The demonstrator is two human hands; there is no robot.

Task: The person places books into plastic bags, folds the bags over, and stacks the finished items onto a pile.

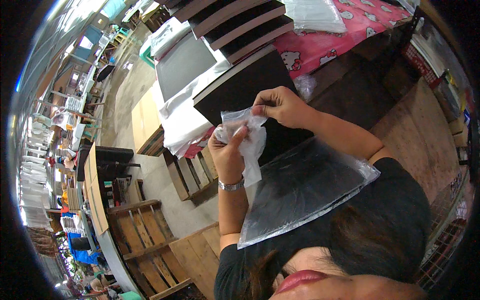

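A crumpled clear plastic bag point(252, 147) is stretched between my two hands, its loose end hanging down. My left hand point(227, 152), with a metal-band watch at the wrist, is closed on its left side, the thumb over the plastic. Thumb and fingertips of my right hand point(282, 106) pinch the upper right edge. Below them, a larger flat clear plastic bag point(305, 187) lies spread against my dark shirt. Just beyond my hands stands a large black box-like block with a pale edge point(245, 82).
Several black boards with pale edges point(240, 25) are stacked at the top. A pink cartoon-print cloth point(330, 50) covers the table, with clear plastic packs point(315, 15) on it. Flat cardboard point(145, 120) and wooden pallets point(145, 230) stand at left. Another workbench runs along the far left.
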